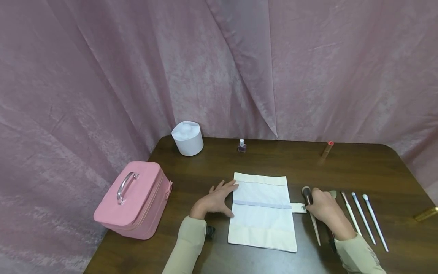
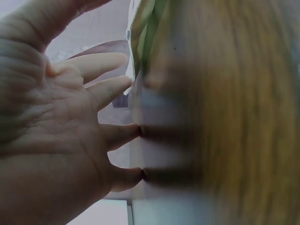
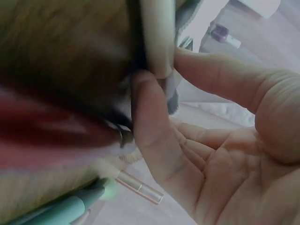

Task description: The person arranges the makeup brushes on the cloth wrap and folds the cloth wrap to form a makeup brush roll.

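A white cloth brush roll [image 1: 261, 228] lies unfolded on the table, its snap strap [image 1: 298, 208] pointing right. My left hand [image 1: 216, 199] is spread at its left edge, thumb and fingertips touching the cloth. Right of the strap, my right hand [image 1: 324, 207] pinches a large makeup brush [image 1: 315, 224] with dark bristles and a pale handle. In the right wrist view, thumb and forefinger lie on either side of that handle [image 3: 158, 37]. Another brush [image 1: 333, 194] is mostly hidden under the right hand. Three slimmer brushes, including a white one [image 1: 364, 217], lie further right.
On the left stands a pink case [image 1: 137, 201] with a metal handle. Along the back are a white round container [image 1: 188, 140], a nail polish bottle [image 1: 242, 146] and a lipstick [image 1: 327, 149]. A gold tube [image 1: 426, 215] lies near the right edge.
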Tool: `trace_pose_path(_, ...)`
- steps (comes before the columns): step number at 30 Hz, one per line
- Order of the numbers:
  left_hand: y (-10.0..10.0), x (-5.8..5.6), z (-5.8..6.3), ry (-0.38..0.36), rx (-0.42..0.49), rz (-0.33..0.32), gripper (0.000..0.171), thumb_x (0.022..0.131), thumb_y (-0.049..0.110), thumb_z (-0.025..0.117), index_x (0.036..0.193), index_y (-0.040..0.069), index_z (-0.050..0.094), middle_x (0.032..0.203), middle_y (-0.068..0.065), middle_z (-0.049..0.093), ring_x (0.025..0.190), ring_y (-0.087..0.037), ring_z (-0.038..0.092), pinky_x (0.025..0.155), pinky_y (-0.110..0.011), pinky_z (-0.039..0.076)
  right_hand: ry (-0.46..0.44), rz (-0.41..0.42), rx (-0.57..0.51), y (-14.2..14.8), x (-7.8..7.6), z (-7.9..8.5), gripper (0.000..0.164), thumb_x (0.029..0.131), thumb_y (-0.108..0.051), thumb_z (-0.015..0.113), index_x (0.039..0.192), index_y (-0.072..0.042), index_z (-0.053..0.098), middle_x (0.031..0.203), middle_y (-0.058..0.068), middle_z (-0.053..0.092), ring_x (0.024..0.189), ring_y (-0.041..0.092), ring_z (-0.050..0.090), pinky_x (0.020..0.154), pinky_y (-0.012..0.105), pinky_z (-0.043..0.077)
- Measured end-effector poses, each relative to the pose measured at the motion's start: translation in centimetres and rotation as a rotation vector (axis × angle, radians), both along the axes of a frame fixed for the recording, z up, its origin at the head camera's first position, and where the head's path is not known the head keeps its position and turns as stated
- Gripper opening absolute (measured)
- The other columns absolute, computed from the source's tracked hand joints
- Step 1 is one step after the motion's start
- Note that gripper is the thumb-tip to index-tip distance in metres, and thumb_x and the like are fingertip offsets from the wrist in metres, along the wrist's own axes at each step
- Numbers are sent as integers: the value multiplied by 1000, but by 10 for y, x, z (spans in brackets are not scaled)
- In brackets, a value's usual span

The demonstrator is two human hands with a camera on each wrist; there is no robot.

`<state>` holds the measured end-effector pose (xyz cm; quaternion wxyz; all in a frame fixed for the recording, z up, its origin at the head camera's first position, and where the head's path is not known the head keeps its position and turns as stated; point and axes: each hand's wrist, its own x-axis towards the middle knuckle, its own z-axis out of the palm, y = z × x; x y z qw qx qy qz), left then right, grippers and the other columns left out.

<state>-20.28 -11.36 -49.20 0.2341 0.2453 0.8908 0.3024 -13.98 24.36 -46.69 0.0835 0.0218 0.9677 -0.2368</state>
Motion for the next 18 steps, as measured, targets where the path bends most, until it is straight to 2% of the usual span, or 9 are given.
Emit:
trace_pose_path(5,2,1,1,0,-10,-9,97,74,16,91,156,12,39,167,-3,21,153,-38,3,116,-66,2,4,3,0,0,0,-1,20,82,0,69,90,11,54,72,14,54,65,30,55,57,44,49)
trace_pose_path(10,3,1,0,-2,-42,-6,98,74,17,92,157,12,40,167,-2,21,154,-37,2,117,-65,1,30,14,-25,1,1,7,17,83,1,68,88,9,55,69,10,53,62,26,53,53,39,47)
trace_pose_path(14,4,1,1,4,-73,5,101,74,18,93,158,14,37,168,0,19,154,-34,2,118,-63,1,73,-5,-59,0,-2,15,28,85,0,68,103,19,57,73,14,58,63,24,56,52,37,47)
trace_pose_path(18,4,1,1,8,-92,8,101,74,20,93,158,14,36,168,0,17,154,-33,2,118,-62,1,141,-34,-108,0,-6,21,39,85,-2,67,115,21,56,87,26,67,73,33,64,58,43,51)
